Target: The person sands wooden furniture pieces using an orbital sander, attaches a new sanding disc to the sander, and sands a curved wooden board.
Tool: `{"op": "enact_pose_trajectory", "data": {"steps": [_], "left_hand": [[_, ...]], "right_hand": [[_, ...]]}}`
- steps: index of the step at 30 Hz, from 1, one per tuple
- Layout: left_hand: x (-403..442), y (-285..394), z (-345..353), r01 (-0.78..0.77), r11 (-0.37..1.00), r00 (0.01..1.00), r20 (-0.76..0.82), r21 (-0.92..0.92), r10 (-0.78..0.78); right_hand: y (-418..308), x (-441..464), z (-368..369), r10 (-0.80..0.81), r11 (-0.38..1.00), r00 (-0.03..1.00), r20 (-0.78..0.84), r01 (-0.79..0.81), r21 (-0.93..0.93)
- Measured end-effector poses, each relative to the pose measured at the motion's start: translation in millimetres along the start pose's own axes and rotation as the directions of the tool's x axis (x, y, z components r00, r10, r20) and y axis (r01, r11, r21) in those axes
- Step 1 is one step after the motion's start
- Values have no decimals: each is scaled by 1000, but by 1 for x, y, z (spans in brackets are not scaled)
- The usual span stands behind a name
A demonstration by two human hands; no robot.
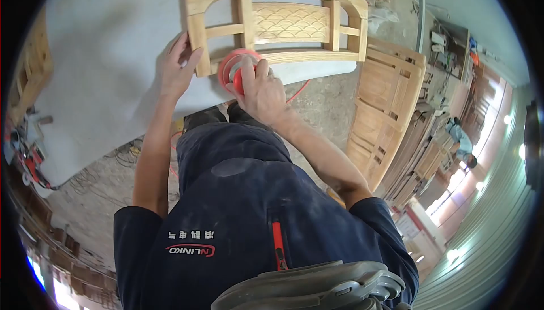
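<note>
A pale wooden frame (198, 24) with a carved scale-pattern panel (292, 22) lies on the light-topped table. My left hand (178, 67) holds the frame's left end, thumb on the near side and fingers curled partly out of sight. In my right hand (262, 90) is a red round sander (231, 66), its disc against the frame's lower rail near the left corner. My fingers wrap over the top of the sander and cover part of it. A red hose (299, 90) shows behind my right hand.
The light table top (102, 83) reaches left, with another wooden piece (34, 63) at its far left. A larger wooden panel (385, 111) leans on the right. Cables (116, 160) lie on the floor. A person (460, 141) works among stacked wood further right.
</note>
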State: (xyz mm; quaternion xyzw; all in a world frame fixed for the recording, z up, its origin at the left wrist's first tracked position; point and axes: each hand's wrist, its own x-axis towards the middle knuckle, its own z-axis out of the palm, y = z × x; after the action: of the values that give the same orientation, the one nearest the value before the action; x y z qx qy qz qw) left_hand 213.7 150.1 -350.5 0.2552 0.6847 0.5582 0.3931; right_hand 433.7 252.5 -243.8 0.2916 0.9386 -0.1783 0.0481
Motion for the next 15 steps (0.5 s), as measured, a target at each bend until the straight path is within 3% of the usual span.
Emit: {"op": "enact_pose_trajectory", "data": {"steps": [2, 3, 5, 7, 9, 11, 15], "left_hand": [[1, 13, -3, -51, 939, 997, -37, 339, 68], [3, 19, -1, -64, 936, 997, -18, 347, 75], [6, 28, 6, 155, 949, 982, -151, 273, -117], [17, 23, 9, 153, 961, 979, -169, 232, -115], [31, 17, 12, 153, 971, 976, -183, 183, -120], [41, 14, 13, 274, 956, 944, -220, 108, -246], [58, 6, 5, 336, 928, 919, -274, 163, -284]], "right_hand": [[10, 6, -12, 93, 995, 995, -34, -91, 44], [17, 8, -17, 167, 983, 985, -48, -162, 86], [46, 20, -26, 354, 932, 934, -35, -350, 99], [71, 36, -40, 479, 872, 875, -71, -466, 150], [104, 55, -38, 507, 862, 845, -170, -503, 65], [120, 73, -47, 555, 828, 809, -193, -561, 28], [134, 86, -55, 560, 827, 816, -142, -543, 144]]}}
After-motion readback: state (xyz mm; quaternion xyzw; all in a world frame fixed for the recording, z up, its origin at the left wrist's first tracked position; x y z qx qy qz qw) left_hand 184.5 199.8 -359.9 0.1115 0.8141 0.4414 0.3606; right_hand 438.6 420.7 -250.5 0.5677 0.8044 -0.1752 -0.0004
